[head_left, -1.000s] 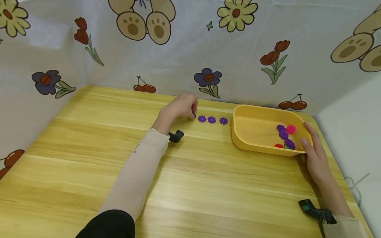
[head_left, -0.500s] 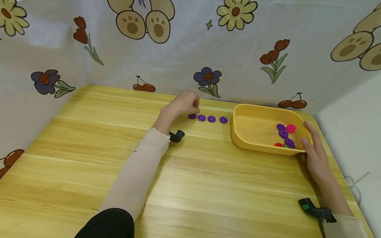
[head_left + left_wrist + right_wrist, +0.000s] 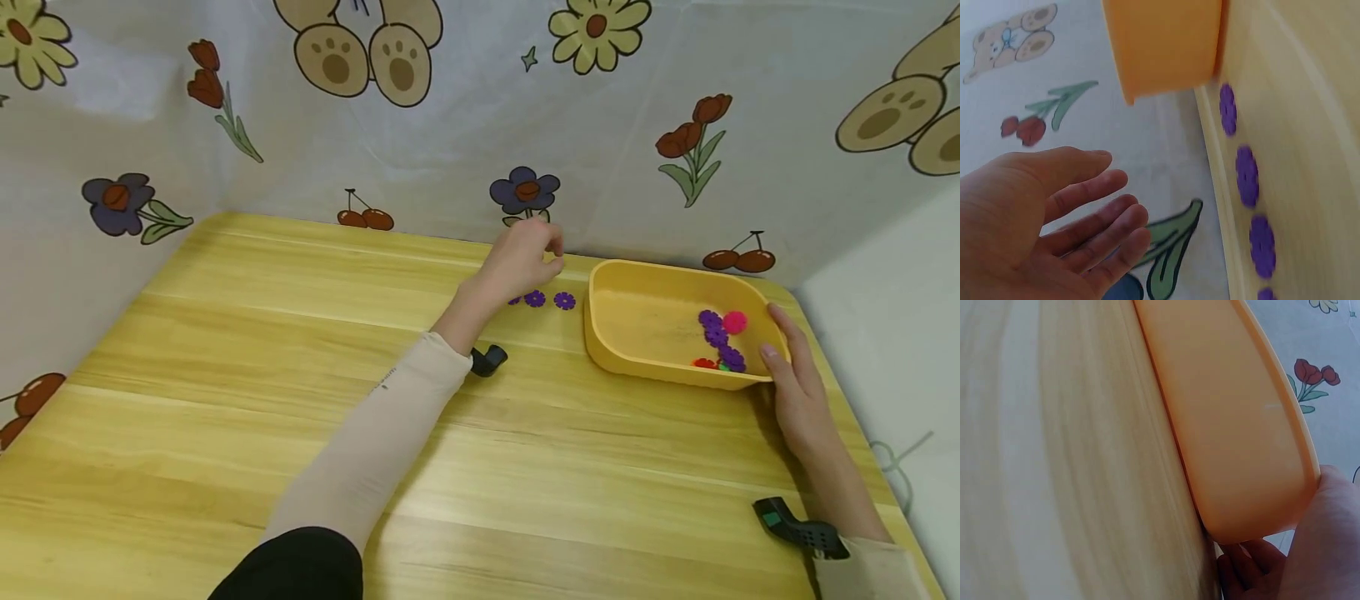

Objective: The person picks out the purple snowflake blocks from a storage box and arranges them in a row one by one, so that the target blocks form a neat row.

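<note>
Yellow tray (image 3: 645,372) near the far right corner of the table (image 3: 562,483): the right hand (image 3: 802,396) grips its right end between thumb and curled fingers. Left of it, purple discs (image 3: 535,298) form a row; the left hand (image 3: 521,258) hovers near, fingers loosely bent, slightly spread.

By a wood-grained table (image 3: 585,467), four purple flower-shaped discs (image 3: 1247,177) are being borne in a row near the far edge, while a yellow tray (image 3: 637,325) is being supported beside the row's right end.
</note>
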A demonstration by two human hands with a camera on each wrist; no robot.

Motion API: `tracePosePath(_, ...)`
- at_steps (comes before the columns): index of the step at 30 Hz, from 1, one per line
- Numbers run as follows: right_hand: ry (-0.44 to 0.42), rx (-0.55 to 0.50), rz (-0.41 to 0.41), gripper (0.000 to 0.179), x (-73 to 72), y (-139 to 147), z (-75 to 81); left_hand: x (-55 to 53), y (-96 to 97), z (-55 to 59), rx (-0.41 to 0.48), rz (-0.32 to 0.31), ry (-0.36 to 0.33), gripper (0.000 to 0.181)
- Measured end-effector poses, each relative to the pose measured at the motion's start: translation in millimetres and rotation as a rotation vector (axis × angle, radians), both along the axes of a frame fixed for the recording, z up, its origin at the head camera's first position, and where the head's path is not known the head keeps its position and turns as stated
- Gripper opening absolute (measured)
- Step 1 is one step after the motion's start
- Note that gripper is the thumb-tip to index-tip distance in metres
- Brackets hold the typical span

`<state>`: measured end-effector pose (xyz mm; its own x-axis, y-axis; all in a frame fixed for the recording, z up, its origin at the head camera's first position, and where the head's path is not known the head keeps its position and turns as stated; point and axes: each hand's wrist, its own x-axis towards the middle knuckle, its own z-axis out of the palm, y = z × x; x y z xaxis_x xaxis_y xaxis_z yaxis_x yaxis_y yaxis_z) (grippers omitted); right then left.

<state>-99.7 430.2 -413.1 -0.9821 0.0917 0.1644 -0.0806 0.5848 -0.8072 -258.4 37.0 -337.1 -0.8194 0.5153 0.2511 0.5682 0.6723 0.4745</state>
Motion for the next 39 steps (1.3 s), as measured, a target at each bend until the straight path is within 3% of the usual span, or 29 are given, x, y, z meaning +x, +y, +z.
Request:
tracePosePath(8,0.007,0.004,0.005,0.057,0.0,0.3,-1.4,14.3,44.3,11.8,-0.002,-0.024,-0.007,0.011)
tracePosePath(14,0.018,0.01,0.006,0.057,1.4,1.3,0.5,32.1,90.1,15.0,-0.016,-0.009,-0.008,0.011)
tracePosePath(19,0.012,0.007,0.002,0.057,1.6,1.3,1.4,43.3,125.2,16.6,-0.031,-0.033,-0.059,0.013)
tracePosePath(24,0.004,0.006,-0.001,0.058,-1.6,-0.3,1.7,48.9,151.8,17.6,-0.051,-0.049,-0.118,0.027)
tracePosePath(29,0.0,-0.003,-0.009,0.057,-2.4,-0.4,-0.3,55.3,178.0,9.2,-0.079,-0.056,-0.222,0.034)
tracePosePath(33,0.014,-0.004,-0.009,0.057,-3.3,-0.4,-0.5,61.2,198.4,0.0,-0.068,-0.098,-0.299,0.028)
tracePosePath(39,0.054,0.0,0.009,0.056,-5.8,-0.8,0.3,66.0,222.8,-9.8,-0.191,-0.172,-0.278,0.02)
